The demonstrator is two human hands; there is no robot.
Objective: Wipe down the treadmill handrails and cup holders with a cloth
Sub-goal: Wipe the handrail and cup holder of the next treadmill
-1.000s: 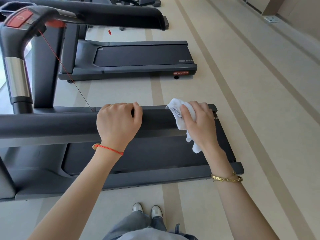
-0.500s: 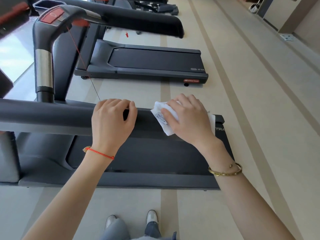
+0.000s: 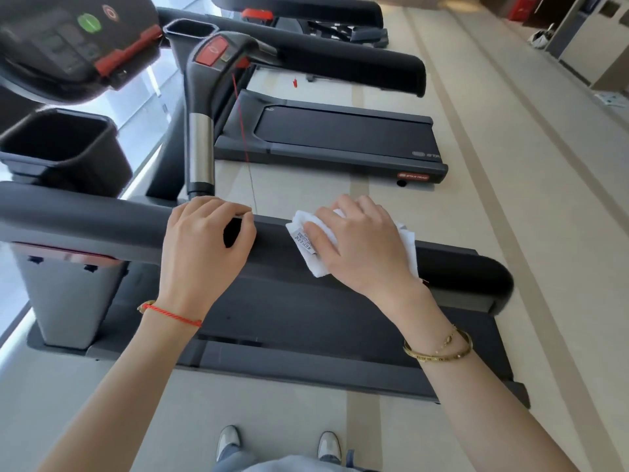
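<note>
Head view: left hand [image 3: 204, 247] curls over the black handrail [image 3: 85, 223], gripping it; right hand [image 3: 360, 247] presses the white cloth [image 3: 306, 243] flat against it, fingers spread.

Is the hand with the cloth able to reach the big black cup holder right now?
Probably not without moving. The right hand presses the cloth on the handrail, and the left hand sits between it and the cup holder.

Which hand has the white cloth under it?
The right hand, with the gold bracelet, presses the white cloth on the handrail. The left hand just grips bare rail.
</note>
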